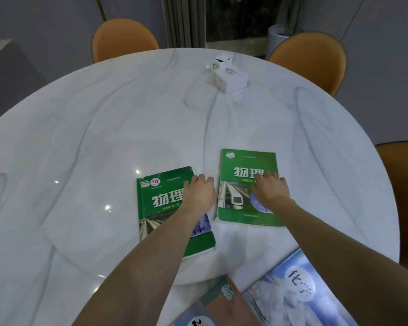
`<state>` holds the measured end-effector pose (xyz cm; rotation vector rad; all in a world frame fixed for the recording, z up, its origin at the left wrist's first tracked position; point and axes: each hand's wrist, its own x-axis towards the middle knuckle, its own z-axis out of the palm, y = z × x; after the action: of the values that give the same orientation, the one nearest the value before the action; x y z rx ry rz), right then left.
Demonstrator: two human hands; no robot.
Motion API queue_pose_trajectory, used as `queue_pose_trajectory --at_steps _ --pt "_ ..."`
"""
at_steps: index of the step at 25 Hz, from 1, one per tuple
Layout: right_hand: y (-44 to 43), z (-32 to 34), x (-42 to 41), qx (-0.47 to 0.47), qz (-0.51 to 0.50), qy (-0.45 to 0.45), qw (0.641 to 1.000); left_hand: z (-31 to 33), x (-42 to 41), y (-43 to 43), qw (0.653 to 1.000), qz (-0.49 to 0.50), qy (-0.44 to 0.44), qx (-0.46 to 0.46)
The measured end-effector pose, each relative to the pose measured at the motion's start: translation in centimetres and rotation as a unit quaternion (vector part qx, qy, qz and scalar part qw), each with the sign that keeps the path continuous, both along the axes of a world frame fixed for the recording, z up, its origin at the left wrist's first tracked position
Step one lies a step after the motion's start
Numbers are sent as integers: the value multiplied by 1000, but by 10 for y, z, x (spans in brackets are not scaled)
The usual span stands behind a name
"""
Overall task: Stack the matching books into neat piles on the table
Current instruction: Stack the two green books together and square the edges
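On the marble tabletop point(104, 128), the left hand point(200, 191) is lying flat, its grip open, on the left green book point(160, 208). Just right of that book, the right hand point(270, 188) is pressing open-palmed on the right green book point(240, 165), while two blue books point(290, 295) are lying nearer the person.

Two green physics books flat on the table point(104, 128), face up, side by side, not stacked, narrow gap between. Left green book point(165, 208): worn, corners curled, rotated slightly, left hand point(199, 191) lies on its upper right part, fingertips at its top right corner. Right green book point(243, 184): cleaner, nearly square to the view, train photo on the cover, right hand point(270, 187) flat on its right half, fingertips over the title. Two more books well behind the fingers, near the table edge, partly cut off: blue-white chemistry book point(299, 295) tilted, brown-and-blue book point(217, 304) just beside it on its left, their edges touching or overlapping, can't tell which.
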<state>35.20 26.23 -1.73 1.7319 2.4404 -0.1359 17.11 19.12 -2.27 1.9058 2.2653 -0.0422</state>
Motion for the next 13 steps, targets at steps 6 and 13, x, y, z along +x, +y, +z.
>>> queue_pose_trajectory --at_steps 6,13 --pt "18 -23 30 -6 -34 11 999 -21 22 29 1000 -5 -4 2" --pt "26 -39 41 -38 -128 137 982 -32 38 48 983 116 -139 20"
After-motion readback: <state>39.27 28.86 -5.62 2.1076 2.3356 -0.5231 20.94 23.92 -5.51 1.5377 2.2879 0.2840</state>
